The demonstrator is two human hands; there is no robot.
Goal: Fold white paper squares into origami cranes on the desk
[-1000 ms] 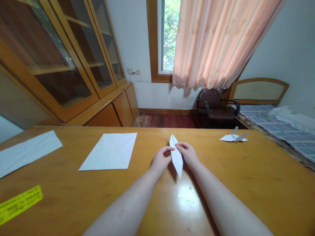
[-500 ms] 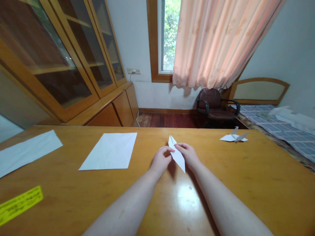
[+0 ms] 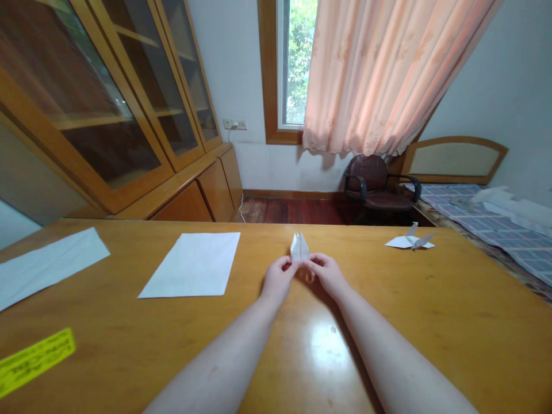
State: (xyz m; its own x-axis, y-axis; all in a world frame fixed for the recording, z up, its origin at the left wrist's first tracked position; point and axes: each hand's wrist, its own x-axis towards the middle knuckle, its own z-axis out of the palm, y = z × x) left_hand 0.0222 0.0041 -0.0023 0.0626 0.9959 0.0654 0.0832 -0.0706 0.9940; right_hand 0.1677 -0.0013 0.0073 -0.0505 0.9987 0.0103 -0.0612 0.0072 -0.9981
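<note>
A small piece of folded white paper (image 3: 300, 248) stands upright between my hands, its split points facing up and its lower edge pinched. My left hand (image 3: 279, 277) grips its lower left corner, thumb toward me and fingers behind. On the other side, my right hand (image 3: 328, 275) holds the lower right corner in the same way. Both thumbs come close together at the bottom of the paper. Some fingertips are hidden behind it. To the right, a finished-looking white paper crane (image 3: 409, 241) rests near the table's far edge.
On the wooden table (image 3: 431, 316) lie a white paper sheet (image 3: 194, 264) left of my hands and another sheet (image 3: 52, 261) farther left. A yellow label (image 3: 37, 359) is at the near left. Beyond the table stand a glass-door cabinet (image 3: 168, 155) and a brown armchair (image 3: 371, 181).
The folded paper has turned from a long slanted diamond, seen flat, to a shorter upright shape with its points up. Both hands have shifted to its lower corners, thumbs nearer each other.
</note>
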